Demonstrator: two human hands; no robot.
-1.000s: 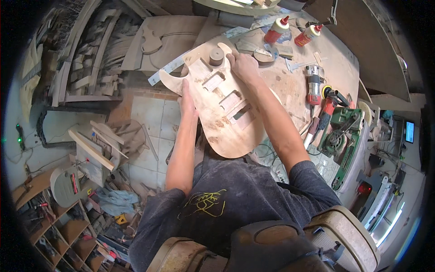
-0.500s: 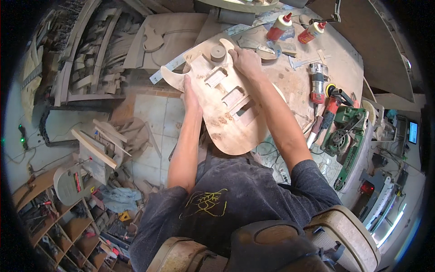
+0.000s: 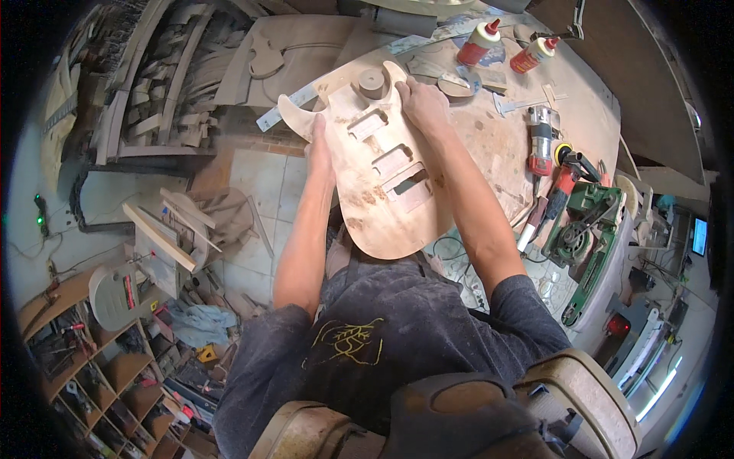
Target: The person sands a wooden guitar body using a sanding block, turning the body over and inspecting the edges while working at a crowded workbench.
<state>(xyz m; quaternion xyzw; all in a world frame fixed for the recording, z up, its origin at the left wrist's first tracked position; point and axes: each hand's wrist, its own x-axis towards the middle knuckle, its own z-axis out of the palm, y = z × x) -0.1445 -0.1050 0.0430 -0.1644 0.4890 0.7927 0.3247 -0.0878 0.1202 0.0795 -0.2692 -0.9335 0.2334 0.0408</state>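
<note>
Between the person's two bare hands, at the near edge of the bench, a pale wooden guitar body [image 3: 359, 180] is lying face up, its long axis running away from the torso and its horned end leaning slightly left. Just inside its right horn [image 3: 395, 73], a short grey-brown upright cylinder [image 3: 371, 79] is standing in the gap between the horns; whether wood and cylinder are touching, I cannot tell. The right hand [image 3: 425, 107] is sitting nearer that cylinder, curling closed over the right edge below the horn. The left hand [image 3: 321, 149] is gripping the opposite edge under the left horn [image 3: 297, 116], thumb lying along the rim; most of its fingers are hiding beneath the wood.

Under the horned end, the dusty wooden workbench [image 3: 478, 138] is stretching off to the right, while the rounded end is overhanging toward the dark grey shirt [image 3: 344, 344]. Farther right, two white-and-red plastic bottles with red caps [image 3: 479, 43] are standing near a silver-and-red power tool [image 3: 540, 141]. Beyond, a green metal machine [image 3: 585, 229] is occupying the right side; pale floor tiles [image 3: 248, 187] and wooden compartment shelves [image 3: 126, 367] are filling the left.
</note>
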